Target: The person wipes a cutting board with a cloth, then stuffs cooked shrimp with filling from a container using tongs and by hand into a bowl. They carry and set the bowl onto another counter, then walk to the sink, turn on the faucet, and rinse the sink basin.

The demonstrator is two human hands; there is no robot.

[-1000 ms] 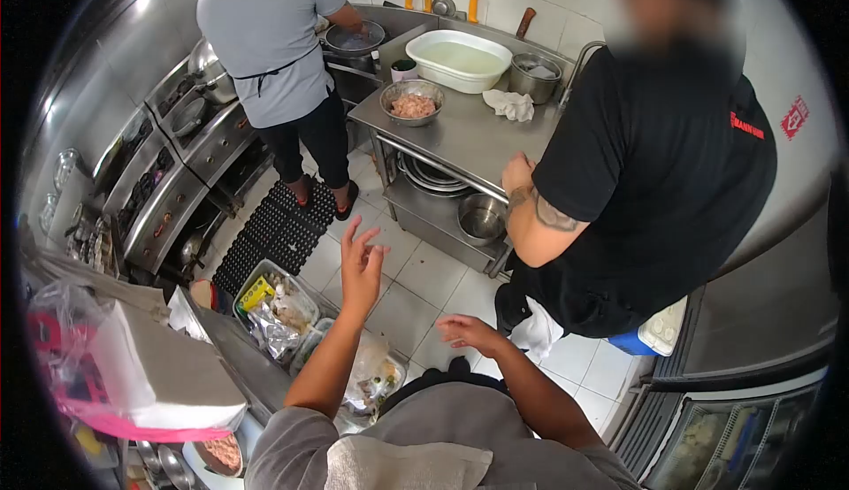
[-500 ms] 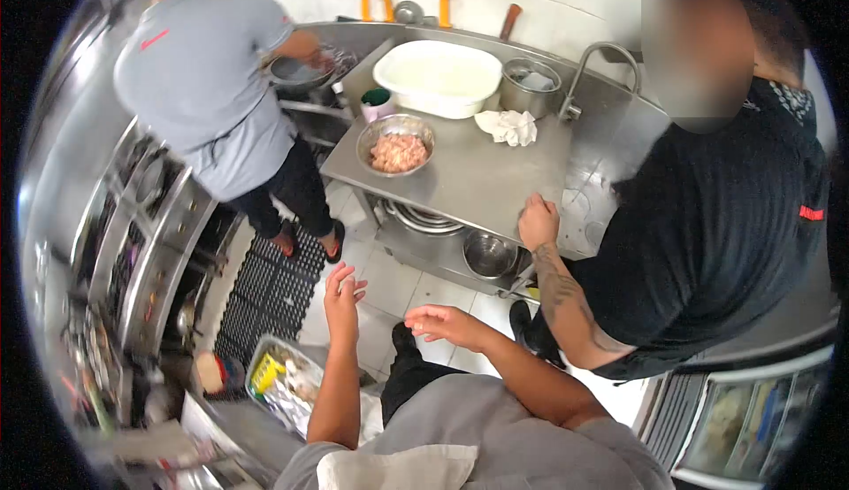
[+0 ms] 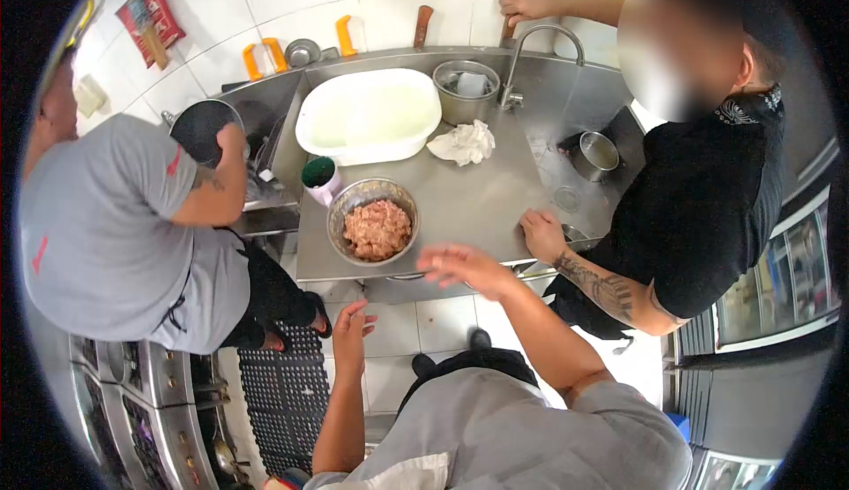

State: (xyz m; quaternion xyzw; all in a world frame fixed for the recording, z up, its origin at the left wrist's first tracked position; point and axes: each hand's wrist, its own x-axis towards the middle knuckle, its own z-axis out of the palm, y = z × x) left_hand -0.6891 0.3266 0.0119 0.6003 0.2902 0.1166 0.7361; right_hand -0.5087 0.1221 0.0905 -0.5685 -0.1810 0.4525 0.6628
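My right hand (image 3: 460, 267) is raised just beyond the front edge of the steel table (image 3: 482, 211), fingers spread and slightly blurred, holding nothing. It is close to the right of a metal bowl (image 3: 405, 191) that contains ground meat (image 3: 378, 229). My left hand (image 3: 351, 326) hangs lower, in front of the table and over the floor, with its fingers loosely apart and empty. Behind the bowl stand a pinkish mug (image 3: 324, 191) with a dark green inside and a white tub (image 3: 367, 156) of pale liquid. A crumpled white cloth (image 3: 463, 143) lies right of the tub.
A person in grey (image 3: 115, 233) holds a dark pan (image 3: 208, 129) at the left. At the right, a person in black (image 3: 716, 207) rests one hand on the table edge by the sink (image 3: 553, 158). A steel pot (image 3: 464, 105) stands near the faucet (image 3: 513, 70).
My view has moved nearer the table. My right hand has reached forward toward the bowl. The person in black has one arm stretched to a handle at the wall; the person in grey has lifted the pan.
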